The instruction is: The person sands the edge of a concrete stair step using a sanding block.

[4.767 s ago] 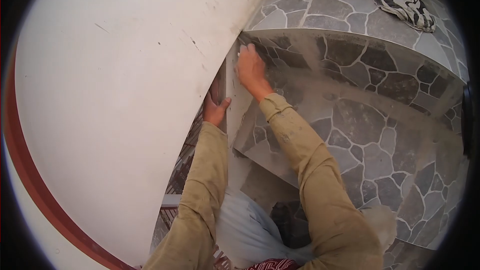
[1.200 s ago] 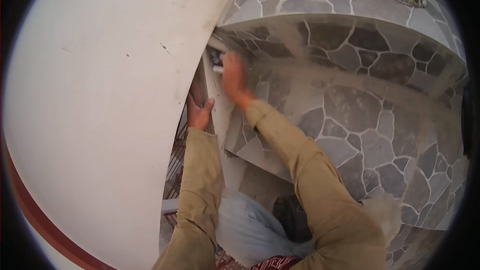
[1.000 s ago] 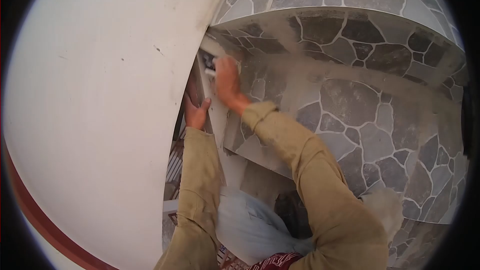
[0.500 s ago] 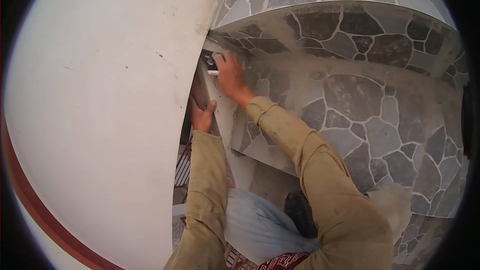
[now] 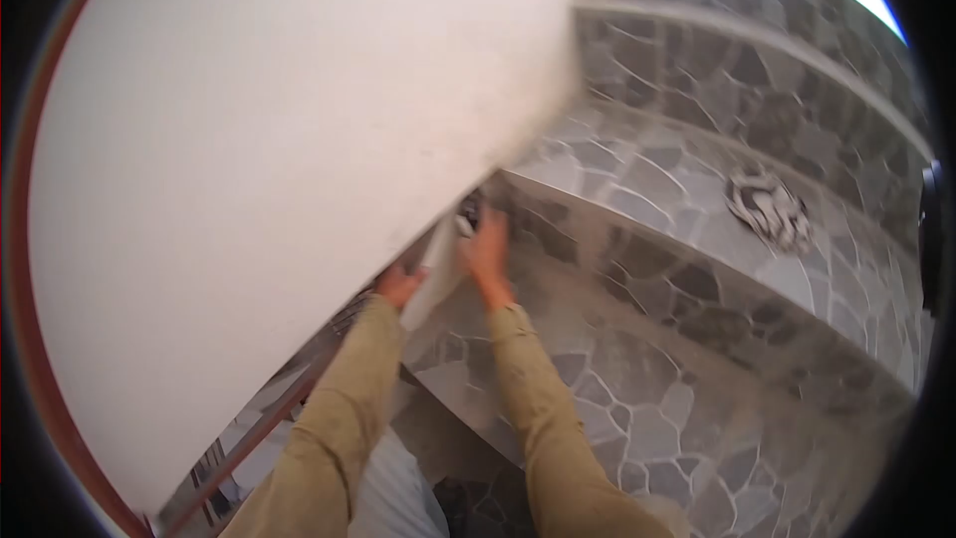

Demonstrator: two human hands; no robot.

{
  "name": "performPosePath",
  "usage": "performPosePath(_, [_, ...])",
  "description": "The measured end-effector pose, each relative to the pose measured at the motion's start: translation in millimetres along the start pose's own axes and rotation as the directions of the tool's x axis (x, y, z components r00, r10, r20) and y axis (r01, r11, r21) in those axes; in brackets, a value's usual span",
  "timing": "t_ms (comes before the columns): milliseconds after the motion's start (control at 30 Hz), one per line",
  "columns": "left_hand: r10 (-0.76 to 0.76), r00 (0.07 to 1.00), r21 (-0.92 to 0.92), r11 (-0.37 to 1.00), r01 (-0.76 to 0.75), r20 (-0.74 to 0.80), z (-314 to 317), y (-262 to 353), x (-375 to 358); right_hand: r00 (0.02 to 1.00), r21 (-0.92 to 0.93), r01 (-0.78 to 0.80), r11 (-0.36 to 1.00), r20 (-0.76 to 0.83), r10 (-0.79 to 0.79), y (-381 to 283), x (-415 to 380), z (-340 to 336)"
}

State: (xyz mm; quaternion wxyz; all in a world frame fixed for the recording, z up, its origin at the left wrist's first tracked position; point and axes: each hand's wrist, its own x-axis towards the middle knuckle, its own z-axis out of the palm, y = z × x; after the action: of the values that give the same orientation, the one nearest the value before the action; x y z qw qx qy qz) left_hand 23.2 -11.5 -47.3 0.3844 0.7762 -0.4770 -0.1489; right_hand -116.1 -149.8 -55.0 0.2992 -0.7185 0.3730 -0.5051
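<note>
My right hand [image 5: 486, 247] is closed on a small dark object with a white edge [image 5: 465, 226], close to the corner where wall and step meet. Its kind is hard to make out through the blur. Lower and to the left, my left hand [image 5: 400, 285] grips the edge of a narrow pale ledge [image 5: 434, 274], its thumb on top and its other fingers partly hidden. The ledge runs along the lower edge of the white wall [image 5: 299, 139], between the wall and the stone-patterned steps [image 5: 637, 408].
A crumpled black-and-white cloth [image 5: 772, 209] lies on the higher step at the right. Further steps rise behind it. Below the wall's edge, a reddish-brown rail [image 5: 254, 443] runs at the lower left. A dark object [image 5: 931, 239] shows at the far right edge.
The camera view has tilted and turned, bringing the upper steps and the whole cloth into sight. Both hands stay near the ledge, and the small object remains in my right hand.
</note>
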Motion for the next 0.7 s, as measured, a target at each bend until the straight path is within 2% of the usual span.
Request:
performPosePath(33, [0.111, 0.978, 0.202, 0.976, -0.075, -0.177, 14.6, -55.4, 18.6, 0.999, -0.046, 0.016, 0.999, 0.051, -0.014, 4.7, 5.6, 2.9])
performPosePath(67, [0.073, 0.986, 0.256, 0.966, -0.033, -0.15, 12.6, -44.0, 17.2, 0.994, -0.019, 0.015, 1.0, 0.106, -0.013, 0.9, 10.7, -2.8])
performPosePath(100, [0.048, 0.985, 0.285, 0.958, 0.002, -0.167, 10.4, -21.0, 6.3, 0.995, -0.045, 0.095, 0.994, 0.026, -0.094, 16.2, 10.1, 9.9])
performPosePath(133, [0.065, 0.985, 0.341, 0.94, -0.007, -0.159, 7.7, -14.7, 2.3, 0.996, 0.005, 0.08, 0.997, 0.038, -0.081, 15.6, 11.2, 8.2])
performPosePath(167, [-0.013, 0.991, 0.265, 0.963, 0.05, -0.137, 8.0, -7.6, 0.9, 0.993, 0.007, 0.064, 0.998, 0.099, -0.064, 12.9, 12.6, -0.9])
performPosePath(200, [-0.001, 0.993, 0.296, 0.954, 0.036, -0.118, 2.9, 7.0, -4.7, 0.991, -0.087, 0.107, 0.99, 0.092, -0.099, 18.9, 13.6, 2.9])
performPosePath(233, [0.026, 0.997, 0.294, 0.956, -0.001, -0.079, 5.0, 0.7, -1.4, 0.989, -0.105, 0.133, 0.985, 0.072, -0.126, 32.1, 17.2, 9.8])
performPosePath(267, [-0.031, 0.996, 0.258, 0.965, 0.053, -0.088, 1.8, 17.8, -9.9, 0.985, -0.118, 0.166, 0.979, 0.067, -0.159, 46.0, 20.9, 17.4])
performPosePath(300, [-0.079, 0.982, 0.236, 0.964, 0.12, -0.173, -27.0, 5.3, -30.2, 0.963, 0.026, 0.256, 0.966, 0.081, -0.257, 52.5, 26.1, 12.1])
performPosePath(333, [-0.141, 0.949, 0.217, 0.954, 0.206, -0.282, -28.4, 15.9, -27.1, 0.947, -0.135, 0.318, 0.939, 0.085, -0.308, 81.6, 34.9, 22.5])
performPosePath(367, [-0.21, 0.9, 0.199, 0.932, 0.302, -0.381, -23.8, 20.3, -35.5, 0.903, -0.179, 0.425, 0.887, 0.012, -0.43, 124.0, 43.1, 38.1])
performPosePath(400, [-0.269, 0.84, 0.196, 0.897, 0.397, -0.471, -21.2, 36.1, -23.5, 0.862, -0.139, 0.506, 0.851, 0.03, -0.507, 147.3, 59.5, 41.5])
performPosePath(433, [-0.306, 0.774, 0.218, 0.844, 0.49, -0.554, -25.2, 38.8, -42.3, 0.94, -0.281, 0.329, 0.902, 0.195, -0.282, 142.8, 70.0, 35.6])
performPosePath(500, [-0.264, 0.656, 0.359, 0.666, 0.654, -0.707, -130.5, -29.8, -130.6, 0.925, 0.049, 0.264, 0.963, 0.271, -0.267, 47.6, -43.2, 203.6])
performPosePath(533, [-0.197, 0.635, 0.456, 0.543, 0.705, -0.747, -189.7, -47.6, -176.1, 0.926, 0.231, 0.167, 0.959, 0.298, -0.233, -13.3, -108.2, 272.2])
performPosePath(600, [-0.141, 0.728, 0.647, 0.368, 0.667, -0.67, -220.9, -64.7, -233.6, 0.936, 0.377, -0.071, 0.924, 0.345, -0.068, -32.8, -216.8, 305.5])
performPosePath(667, [-0.136, 0.818, 0.751, 0.334, 0.57, -0.56, -200.0, -75.3, -258.0, 0.93, 0.398, -0.197, 0.896, 0.364, 0.043, 11.3, -266.0, 284.0])
performPosePath(700, [-0.147, 0.831, 0.752, 0.363, 0.55, -0.537, -177.3, -79.4, -271.5, 0.923, 0.388, -0.201, 0.9, 0.382, 0.042, 48.0, -273.5, 264.3])
